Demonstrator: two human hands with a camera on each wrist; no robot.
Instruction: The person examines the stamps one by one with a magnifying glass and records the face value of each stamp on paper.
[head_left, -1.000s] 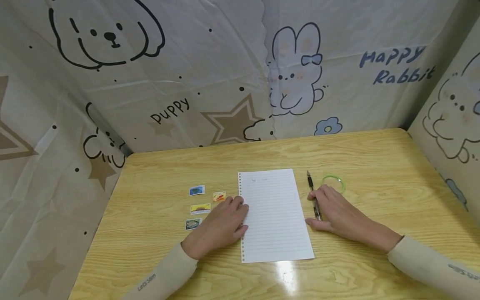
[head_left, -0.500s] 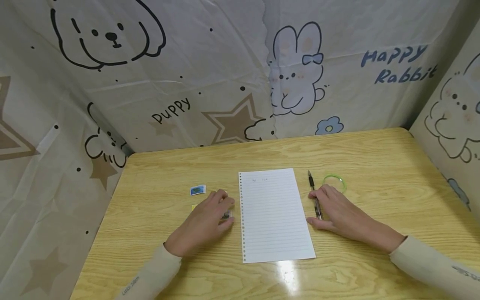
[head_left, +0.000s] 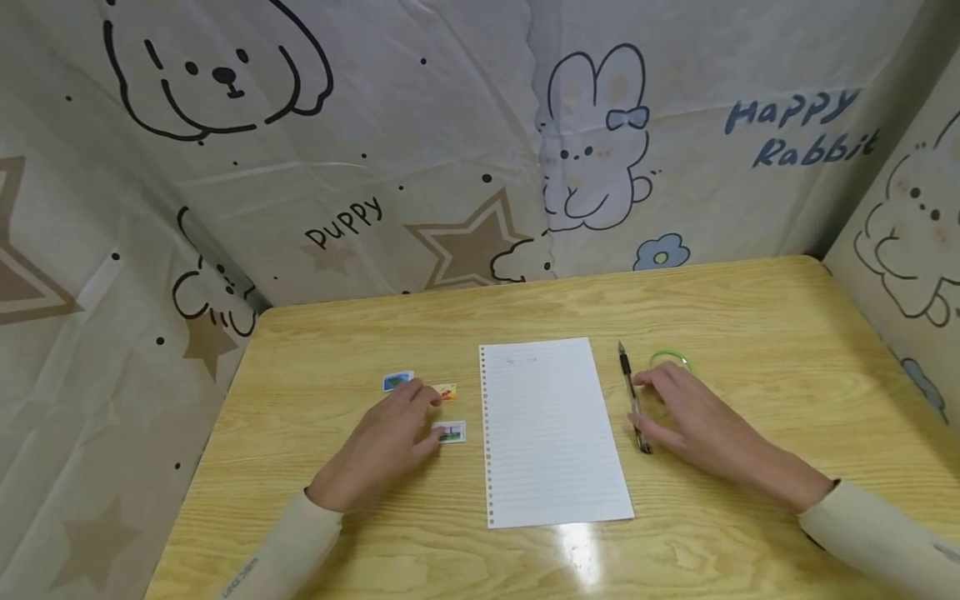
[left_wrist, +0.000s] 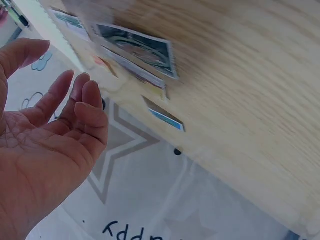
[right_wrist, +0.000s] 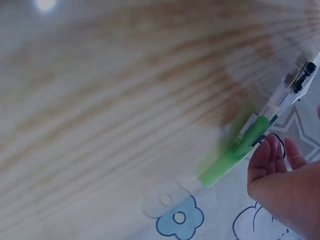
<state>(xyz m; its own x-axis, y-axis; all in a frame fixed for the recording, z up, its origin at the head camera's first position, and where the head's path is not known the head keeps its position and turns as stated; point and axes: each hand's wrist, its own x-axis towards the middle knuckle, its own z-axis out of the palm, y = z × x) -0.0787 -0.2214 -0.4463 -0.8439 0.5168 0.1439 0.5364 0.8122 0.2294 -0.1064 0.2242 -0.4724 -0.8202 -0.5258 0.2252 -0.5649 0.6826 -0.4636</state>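
Observation:
My left hand (head_left: pixel 382 446) hovers over a group of small stamps, its fingers loosely bent and nothing held. Under its thumb tip shows a green-and-white stamp (head_left: pixel 453 432); a blue stamp (head_left: pixel 395 382) and a red-and-yellow stamp (head_left: pixel 447 392) lie beyond the fingers. The left wrist view also shows a dark stamp (left_wrist: pixel 137 47), which the hand hides from the head view. My right hand (head_left: pixel 701 425) is beside a black pen (head_left: pixel 626 364), thumb and fingers spread apart without gripping it. Past its fingers lies a green ring (head_left: pixel 672 356), partly covered.
A lined sheet of paper (head_left: pixel 555 442) with punched holes along its left edge lies between the hands, with faint writing at its top. The wooden table (head_left: pixel 360 333) ends against a patterned cloth (head_left: pixel 360 108) behind and at both sides.
My left hand has moved left from the paper's edge to over the stamps, and the green-and-white stamp has come into view. My right hand has drawn slightly right, away from the pen.

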